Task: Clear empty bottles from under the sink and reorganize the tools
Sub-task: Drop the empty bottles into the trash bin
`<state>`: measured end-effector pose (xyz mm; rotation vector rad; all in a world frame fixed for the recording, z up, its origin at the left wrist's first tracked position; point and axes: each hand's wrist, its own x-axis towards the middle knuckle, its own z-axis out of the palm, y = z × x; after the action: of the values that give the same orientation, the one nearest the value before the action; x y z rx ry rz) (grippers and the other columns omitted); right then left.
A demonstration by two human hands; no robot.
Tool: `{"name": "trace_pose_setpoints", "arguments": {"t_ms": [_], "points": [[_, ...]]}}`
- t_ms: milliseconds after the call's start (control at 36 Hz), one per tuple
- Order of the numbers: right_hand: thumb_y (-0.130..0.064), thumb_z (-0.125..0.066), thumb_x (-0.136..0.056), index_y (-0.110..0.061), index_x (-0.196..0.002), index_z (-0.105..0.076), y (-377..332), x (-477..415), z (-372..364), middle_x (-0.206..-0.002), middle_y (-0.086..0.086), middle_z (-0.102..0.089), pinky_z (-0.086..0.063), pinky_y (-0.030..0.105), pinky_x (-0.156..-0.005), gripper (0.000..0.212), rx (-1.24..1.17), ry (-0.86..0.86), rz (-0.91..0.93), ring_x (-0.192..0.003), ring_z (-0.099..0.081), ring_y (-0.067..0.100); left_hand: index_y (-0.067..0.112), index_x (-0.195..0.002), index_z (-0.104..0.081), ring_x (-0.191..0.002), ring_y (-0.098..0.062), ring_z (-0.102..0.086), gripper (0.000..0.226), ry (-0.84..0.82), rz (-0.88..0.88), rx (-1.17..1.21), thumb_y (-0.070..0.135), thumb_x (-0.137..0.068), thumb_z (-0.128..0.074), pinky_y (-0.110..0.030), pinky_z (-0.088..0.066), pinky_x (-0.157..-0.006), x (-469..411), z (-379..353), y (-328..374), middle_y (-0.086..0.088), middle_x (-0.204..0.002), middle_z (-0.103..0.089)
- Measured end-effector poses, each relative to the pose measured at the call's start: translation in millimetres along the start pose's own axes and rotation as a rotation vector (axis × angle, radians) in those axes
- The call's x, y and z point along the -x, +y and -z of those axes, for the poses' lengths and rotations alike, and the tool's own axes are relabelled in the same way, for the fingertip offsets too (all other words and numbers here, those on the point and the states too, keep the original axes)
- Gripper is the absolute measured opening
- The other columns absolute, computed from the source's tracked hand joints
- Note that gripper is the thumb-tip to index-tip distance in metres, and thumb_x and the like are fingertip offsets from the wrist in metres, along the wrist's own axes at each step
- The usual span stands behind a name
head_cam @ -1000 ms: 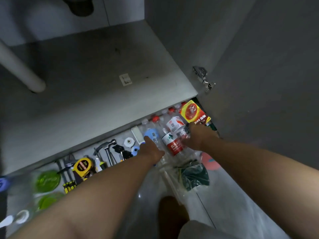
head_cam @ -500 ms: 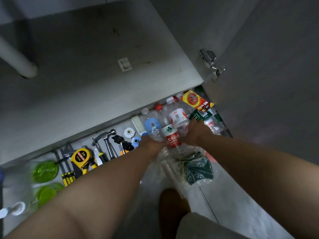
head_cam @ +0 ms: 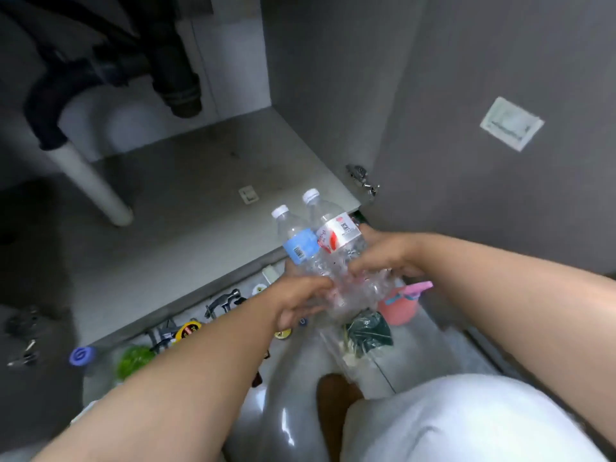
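Fingers (head_cam: 320, 284) of the left hand (head_cam: 295, 303) were curled round the lower ends of a bunch of clear plastic bottles (head_cam: 356, 288). The right hand (head_cam: 383, 258) clamped the same bunch from the other side, its fingers wrapped over the crumpled bodies. Two white-capped bottles stuck out on top, tilted away from the person: a blue-label bottle (head_cam: 300, 245) and, touching it on the right, a red-and-white-label bottle (head_cam: 338, 233). Both looked empty; how many more were in the bunch could not be told. The bunch was held in the air at the front edge of the cabinet floor (head_cam: 200, 201) under the sink. Below it, on the floor (head_cam: 416, 355), lay a clear plastic bag (head_cam: 346, 353) with something dark green inside. Just beside the bag stood a pink spray bottle (head_cam: 398, 306). To the left a row of tools lay along the floor, among them a hammer (head_cam: 222, 300) and a yellow tape measure (head_cam: 188, 329).
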<state>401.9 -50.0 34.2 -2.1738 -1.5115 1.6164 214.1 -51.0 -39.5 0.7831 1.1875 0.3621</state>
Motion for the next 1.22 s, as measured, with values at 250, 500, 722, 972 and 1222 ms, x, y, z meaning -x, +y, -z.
{"name": "trace_pose_setpoints", "arguments": {"t_ms": [250,500,722,972,1222], "points": [[-0.037,-0.083,-0.076,-0.029,-0.109,-0.067,12,125,18,-0.106,-0.004,-0.076,-0.052,0.043,-0.101,0.038,-0.481,0.422,0.311,-0.102,-0.071,0.014,0.029,-0.119,-0.069,-0.106,-0.016,-0.067,0.040,-0.131,-0.243,-0.108,0.041,-0.083,-0.080,-0.043,-0.060,-0.084,98,-59,82,0.006,-0.107,-0.077],[-0.054,-0.085,-0.057,-0.029,-0.121,-0.056,80,251,20,-0.111,-0.006,-0.072,-0.053,0.036,-0.093,0.074,-0.481,0.560,0.171,-0.102,-0.069,0.013,0.032,-0.117,-0.062,-0.100,-0.018,-0.072,0.059,-0.234,-0.304,-0.445,0.032,-0.066,-0.092,-0.043,-0.058,-0.088,177,-146,92,0.005,-0.107,-0.076],[-0.033,-0.084,-0.061,-0.035,-0.119,-0.049,209,350,-30,-0.114,-0.007,-0.068,-0.051,0.029,-0.091,0.069,-0.535,0.614,-0.051,-0.106,-0.065,0.008,0.034,-0.109,-0.059,-0.079,-0.014,-0.066,0.063,-0.481,-0.236,-0.462,0.022,-0.054,-0.088,-0.042,-0.059,-0.084,221,-245,8,0.004,-0.103,-0.076],[-0.026,-0.086,-0.068,-0.026,-0.117,-0.049,336,396,-109,-0.108,-0.007,-0.065,-0.046,0.021,-0.069,0.061,-0.673,0.832,-0.341,-0.094,-0.061,0.006,0.022,-0.126,-0.055,-0.105,-0.016,-0.071,0.060,-0.657,-0.327,-0.562,0.015,-0.075,-0.087,-0.034,-0.059,-0.087,227,-314,-67,-0.001,-0.115,-0.073],[-0.041,-0.079,-0.072,-0.014,-0.121,-0.039,385,333,-151,-0.119,0.010,-0.062,-0.048,0.032,-0.080,0.069,-0.358,0.645,-0.628,-0.107,-0.062,0.031,0.035,-0.124,-0.041,-0.101,-0.010,-0.072,0.072,-0.659,-0.375,-0.576,0.012,-0.073,-0.087,-0.030,-0.060,-0.082,209,-318,-86,0.005,-0.114,-0.071]]}}
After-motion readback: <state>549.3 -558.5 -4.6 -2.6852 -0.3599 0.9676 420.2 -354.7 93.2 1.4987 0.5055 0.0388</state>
